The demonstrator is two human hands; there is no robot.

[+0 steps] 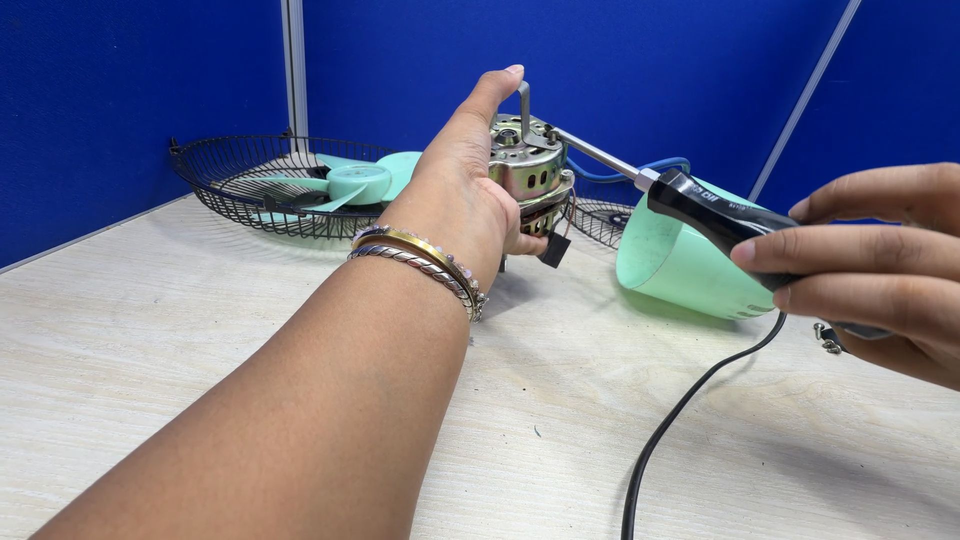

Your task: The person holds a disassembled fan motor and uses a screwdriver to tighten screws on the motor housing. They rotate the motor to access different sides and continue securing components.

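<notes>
Taking the fan motor (527, 165) as the landmark: well to its left, at the back of the pale wooden table (150, 330), a black wire fan guard (225, 175) lies dished upward with the mint-green blade (355, 185) resting inside it. The left hand (460, 190) comes in from the left and wraps the motor, fingers closed around its metal body and the forefinger stretched up beside the bent shaft; two bangles (425, 262) sit on the wrist. The motor stands near the middle of the table, held up on its base.

From the motor's top a screwdriver (690, 200) runs out to the right, its tip at a screw on the housing, its black handle pinched in the nearly closed fingers of the right hand (880, 265). Behind the handle, right of the motor, lies the green plastic motor cover (680, 265); a second grille (600, 220) shows just behind it. A black power cord (680, 420) trails toward the near edge.

The motor looks dense, rigid and smooth-sided, likely to twist under the driver, so the firm wrap around its body seems the right hold, clear of the wires.
</notes>
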